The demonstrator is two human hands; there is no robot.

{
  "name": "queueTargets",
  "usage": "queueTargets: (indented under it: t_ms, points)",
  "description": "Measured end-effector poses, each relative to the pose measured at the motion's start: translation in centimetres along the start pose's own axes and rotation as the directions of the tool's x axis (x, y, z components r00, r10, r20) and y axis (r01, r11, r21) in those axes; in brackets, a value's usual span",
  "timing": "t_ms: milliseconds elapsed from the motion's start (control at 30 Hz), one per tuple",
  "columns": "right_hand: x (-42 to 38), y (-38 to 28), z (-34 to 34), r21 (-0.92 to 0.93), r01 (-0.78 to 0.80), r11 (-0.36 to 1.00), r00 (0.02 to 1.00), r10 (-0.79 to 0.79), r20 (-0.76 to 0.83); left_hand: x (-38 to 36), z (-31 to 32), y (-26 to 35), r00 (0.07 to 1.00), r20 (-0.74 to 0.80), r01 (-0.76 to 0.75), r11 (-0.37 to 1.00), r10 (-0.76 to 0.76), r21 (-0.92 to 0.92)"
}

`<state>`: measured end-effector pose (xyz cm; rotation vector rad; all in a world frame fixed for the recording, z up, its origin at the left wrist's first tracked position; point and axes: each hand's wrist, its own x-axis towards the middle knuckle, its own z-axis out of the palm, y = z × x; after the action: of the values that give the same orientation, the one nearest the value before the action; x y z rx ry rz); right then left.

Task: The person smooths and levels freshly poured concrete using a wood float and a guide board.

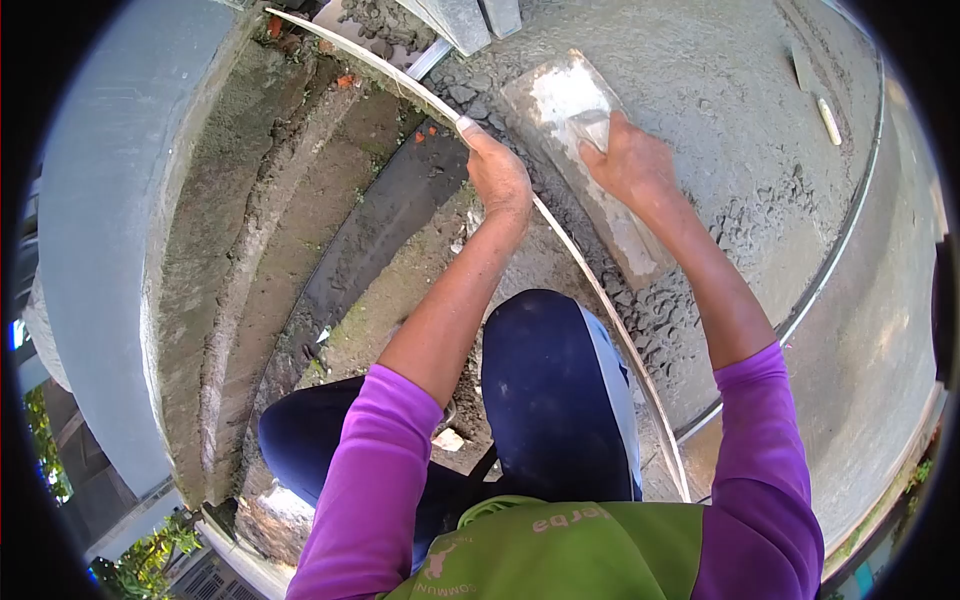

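My right hand (632, 165) is closed around the handle of a long rectangular plastering float (640, 255), its face smeared with cement. The float lies on wet grey concrete (720, 110), rough and lumpy around its lower end and smoother farther up. My left hand (498, 185) grips the top edge of a thin, pale form board (615, 315), which curves in this wide view and borders the concrete. Thumb and fingers sit on either side of that edge. Part of the float's handle is hidden by my right hand.
A trowel with a pale handle (828, 121) lies on the concrete at upper right. Grey blocks or boards (455, 22) stand at the top. Left of the form board are a dark strip (350, 240), soil and a stepped ledge (215, 230). My bent knee (555, 390) is close to the board.
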<state>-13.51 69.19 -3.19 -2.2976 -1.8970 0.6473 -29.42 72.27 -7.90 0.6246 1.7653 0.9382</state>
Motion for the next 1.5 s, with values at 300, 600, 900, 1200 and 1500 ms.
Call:
queueTargets:
  t_ms: [300, 600, 900, 1200, 1500]
  points:
    - [1.8, -3.7, -0.6, 0.083, 0.021, 0.996, 1.0, -0.019, -0.022, 0.0, -0.4, 0.2, 0.999, 0.024, -0.028, 1.0, 0.027, 0.014]
    - [2.6, -3.8, 0.2, 0.017, 0.022, 1.0, 1.0, -0.021, -0.021, 0.4, -0.1, 0.3, 0.998, -0.011, -0.06, 0.998, 0.06, 0.005]
    - [6.8, 0.8, -2.7, 0.021, -0.071, 0.997, 0.987, 0.073, -0.145, 1.1, -0.2, -0.6, 0.998, 0.018, -0.054, 0.998, 0.053, 0.036]
    - [4.2, -1.4, -3.0, -0.051, 0.031, 0.998, 0.999, -0.032, -0.006, 0.2, -0.4, 0.1, 0.999, 0.009, -0.047, 0.997, 0.047, 0.06]
    - [-0.1, -0.3, 0.4, -0.099, 0.129, 0.987, 0.992, -0.128, 0.01, 1.9, -1.8, 0.8, 0.864, -0.14, -0.44, 0.86, 0.483, 0.258]
